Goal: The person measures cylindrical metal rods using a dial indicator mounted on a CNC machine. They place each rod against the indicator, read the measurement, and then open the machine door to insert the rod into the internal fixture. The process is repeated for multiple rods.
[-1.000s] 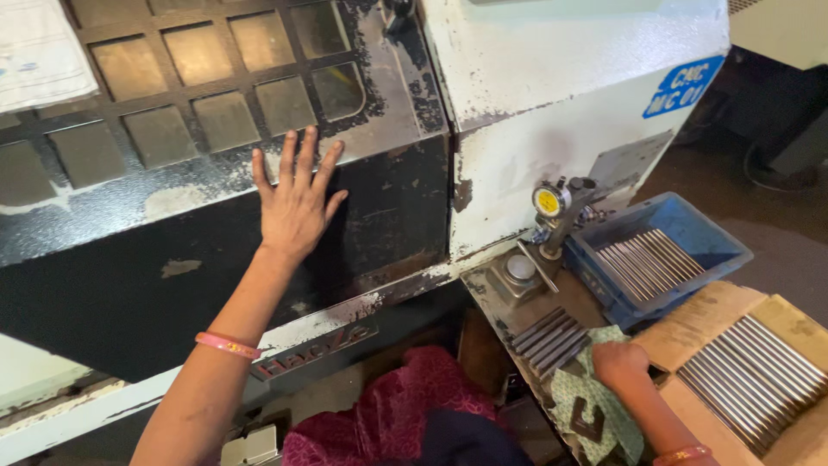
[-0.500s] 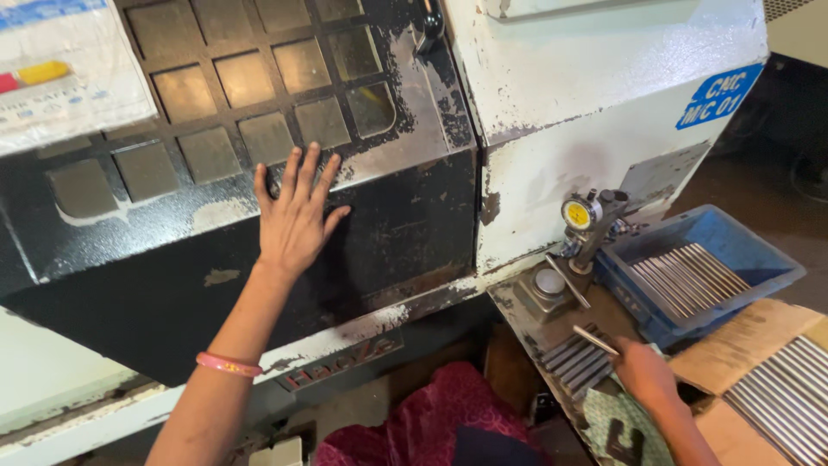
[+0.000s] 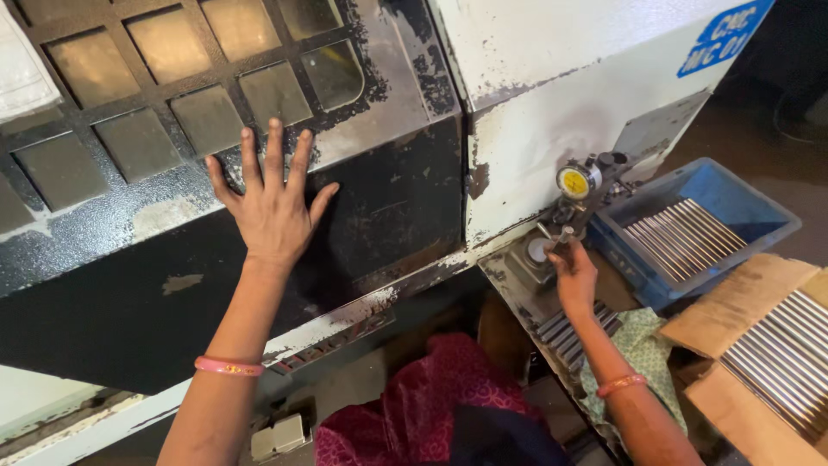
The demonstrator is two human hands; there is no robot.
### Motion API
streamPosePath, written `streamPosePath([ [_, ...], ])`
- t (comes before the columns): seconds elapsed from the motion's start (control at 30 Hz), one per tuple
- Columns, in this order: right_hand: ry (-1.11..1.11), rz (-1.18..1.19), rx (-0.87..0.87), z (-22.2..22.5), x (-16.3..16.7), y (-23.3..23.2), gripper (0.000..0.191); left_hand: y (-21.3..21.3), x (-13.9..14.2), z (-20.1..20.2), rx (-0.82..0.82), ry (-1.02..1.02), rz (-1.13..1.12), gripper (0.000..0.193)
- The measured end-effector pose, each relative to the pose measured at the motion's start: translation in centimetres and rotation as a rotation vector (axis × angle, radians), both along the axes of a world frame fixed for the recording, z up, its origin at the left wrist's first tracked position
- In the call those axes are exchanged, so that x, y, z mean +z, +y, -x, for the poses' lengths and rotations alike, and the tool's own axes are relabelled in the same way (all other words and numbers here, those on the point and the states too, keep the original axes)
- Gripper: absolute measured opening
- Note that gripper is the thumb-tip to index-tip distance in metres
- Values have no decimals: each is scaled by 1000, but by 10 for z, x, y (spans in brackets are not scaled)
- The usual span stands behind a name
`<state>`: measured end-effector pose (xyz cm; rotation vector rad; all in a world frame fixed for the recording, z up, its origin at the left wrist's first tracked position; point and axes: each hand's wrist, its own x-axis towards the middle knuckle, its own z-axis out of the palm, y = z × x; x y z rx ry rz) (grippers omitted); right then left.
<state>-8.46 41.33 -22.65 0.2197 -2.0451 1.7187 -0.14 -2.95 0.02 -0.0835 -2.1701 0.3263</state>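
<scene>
Fingertips (image 3: 561,255) hidden under dial gauge (image 3: 574,182)

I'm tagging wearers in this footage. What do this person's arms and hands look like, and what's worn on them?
Both arms are bare, with no sleeves or gloves. The left hand has a pink bangle at the wrist; the right hand has an orange-pink bangle. No rings visible.

Machine door and dial gauge

The black, paint-chipped machine door (image 3: 388,216) stands left of the dial gauge (image 3: 575,182); that yellow-faced gauge sits upright on its small stand, just beside the door's right edge.
</scene>
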Motion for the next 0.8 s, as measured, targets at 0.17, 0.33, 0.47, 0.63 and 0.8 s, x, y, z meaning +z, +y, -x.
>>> streamPosePath([
  [0.17, 36, -40, -45, 14, 0, -8, 39, -8, -10, 7, 38, 48, 65, 76],
  [0.33, 33, -86, -76, 25, -9, -10, 39, -10, -16, 8, 47, 79, 86, 74],
  [0.47, 64, -59, -58, 26, -14, -9, 41, -9, -15, 6, 55, 86, 96, 74],
  [0.63, 63, -133, -110, 25, -10, -9, 43, -8, -15, 5, 39, 55, 60, 73],
  [0.8, 48, -186, -107, 25, -6, -6, 41, -11, -16, 8, 29, 39, 47, 72],
])
